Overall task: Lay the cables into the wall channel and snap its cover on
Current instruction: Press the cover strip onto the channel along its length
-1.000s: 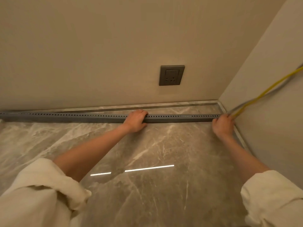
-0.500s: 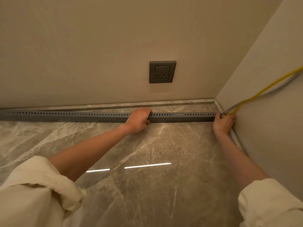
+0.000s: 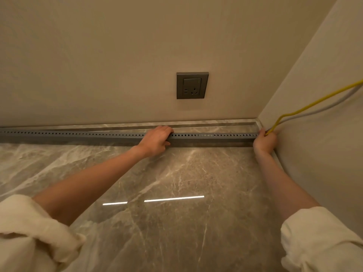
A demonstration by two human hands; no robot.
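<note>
A long grey perforated channel [image 3: 214, 136] lies on the marble floor along the back wall, running from the left edge to the right corner. My left hand [image 3: 157, 139] is clasped over its middle, fingers curled across the top. My right hand [image 3: 264, 141] is at the channel's right end in the corner, closed around a yellow cable [image 3: 314, 103] and a grey cable [image 3: 326, 107]. Both cables rise from that hand along the right wall and leave the view at the right. Whether any cable lies inside the channel is hidden.
A grey wall socket [image 3: 192, 85] sits on the back wall above the channel. A marble skirting strip [image 3: 216, 123] runs along the wall foot. The side wall [image 3: 324, 154] closes in the right. Polished marble floor [image 3: 176, 193] stretches toward me.
My right hand has shifted a little deeper into the corner at the channel's end, still around the cables. My left hand stays on the channel's middle. The view has tilted slightly.
</note>
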